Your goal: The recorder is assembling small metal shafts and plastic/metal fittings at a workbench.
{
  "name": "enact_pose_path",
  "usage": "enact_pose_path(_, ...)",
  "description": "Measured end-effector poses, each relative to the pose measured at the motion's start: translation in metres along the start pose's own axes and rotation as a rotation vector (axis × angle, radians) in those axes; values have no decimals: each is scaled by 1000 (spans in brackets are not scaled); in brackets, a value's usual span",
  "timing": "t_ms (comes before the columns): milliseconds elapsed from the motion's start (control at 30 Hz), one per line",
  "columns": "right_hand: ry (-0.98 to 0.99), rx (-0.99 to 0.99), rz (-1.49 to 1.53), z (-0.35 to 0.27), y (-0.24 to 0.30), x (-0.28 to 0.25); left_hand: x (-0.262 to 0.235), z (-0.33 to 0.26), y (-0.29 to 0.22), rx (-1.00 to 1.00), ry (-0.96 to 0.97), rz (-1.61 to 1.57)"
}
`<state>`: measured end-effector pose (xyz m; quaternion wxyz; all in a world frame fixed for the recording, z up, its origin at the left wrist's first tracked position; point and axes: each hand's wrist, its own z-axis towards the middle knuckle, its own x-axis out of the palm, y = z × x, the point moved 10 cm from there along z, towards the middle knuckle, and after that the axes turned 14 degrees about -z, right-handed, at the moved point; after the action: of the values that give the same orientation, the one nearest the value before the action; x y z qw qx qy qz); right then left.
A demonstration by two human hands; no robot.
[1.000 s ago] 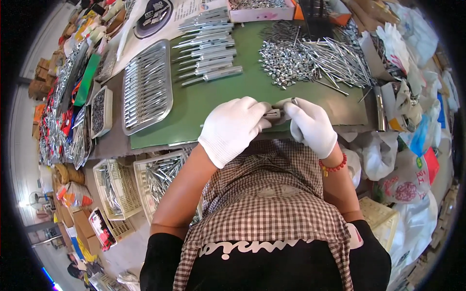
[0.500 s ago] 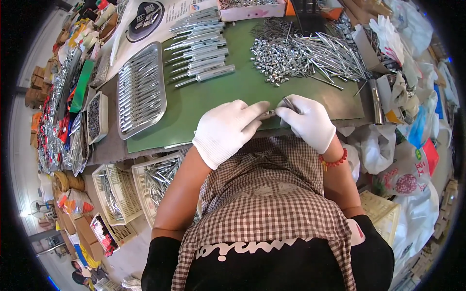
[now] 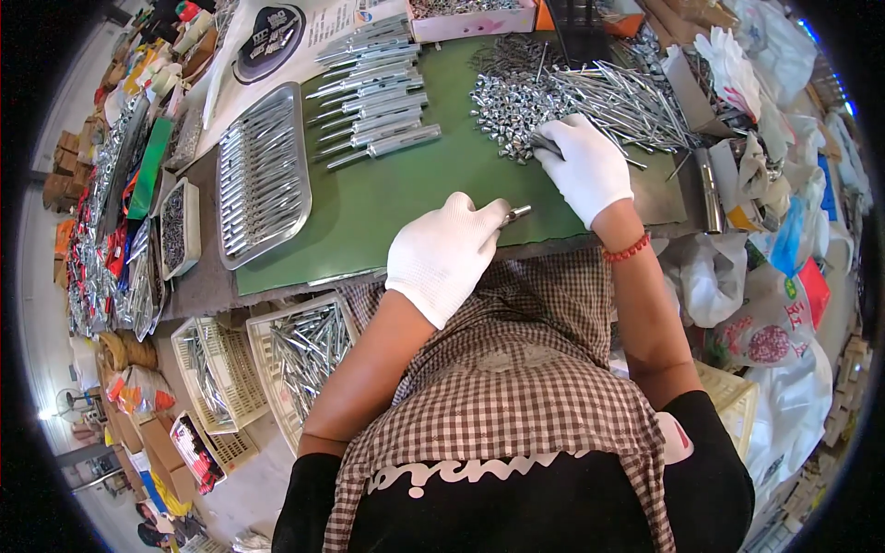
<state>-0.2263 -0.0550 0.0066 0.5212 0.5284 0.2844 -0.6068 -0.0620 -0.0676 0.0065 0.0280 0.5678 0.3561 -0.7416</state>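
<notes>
My left hand (image 3: pixel 444 247), in a white knit glove, is closed around a metal tube (image 3: pixel 520 213); its bright end sticks out past the thumb and forefinger above the table's near edge. My right hand (image 3: pixel 586 169), also gloved, reaches to the near side of a pile of small shiny metal caps (image 3: pixel 505 112). Its grey-stained fingertips are drawn together there, and what lies between them is hidden. Beside the caps, under and beyond the right hand, lies a heap of long thin metal rods (image 3: pixel 636 101).
Finished-looking metal tubes with rods (image 3: pixel 378 120) lie in a row on the green mat (image 3: pixel 359 212). A steel tray (image 3: pixel 301 175) holds more metal parts at left. A pink box (image 3: pixel 475 26) stands at the back. Upright at right is a metal cylinder (image 3: pixel 710 194). Crates (image 3: pixel 263 332) sit below the table.
My right hand has left the left hand and moved forward to the pile of caps. My left hand has shifted slightly right, keeping the metal tube.
</notes>
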Motion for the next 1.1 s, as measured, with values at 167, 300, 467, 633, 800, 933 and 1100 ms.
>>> enact_pose_path(167,111,-11,-80,3,2,5,0,0,1,3,9,-23)
enact_pose_path(300,116,-37,-106,2,1,3,-1,1,0,1,7,-14)
enact_pose_path(467,150,-21,-177,1,-1,5,1,2,1,-25,47,-12)
enact_pose_path(633,77,-101,157,-24,7,-4,4,2,2,-8,33,-4)
enact_pose_path(800,144,-227,256,-48,43,1,0,0,-4,53,-9,-54)
enact_pose_path(933,123,-168,271,-48,43,4,-3,1,-3,46,-23,-47)
enact_pose_path(1100,-2,-127,329,-40,33,-9,-3,1,-2,68,-47,-39)
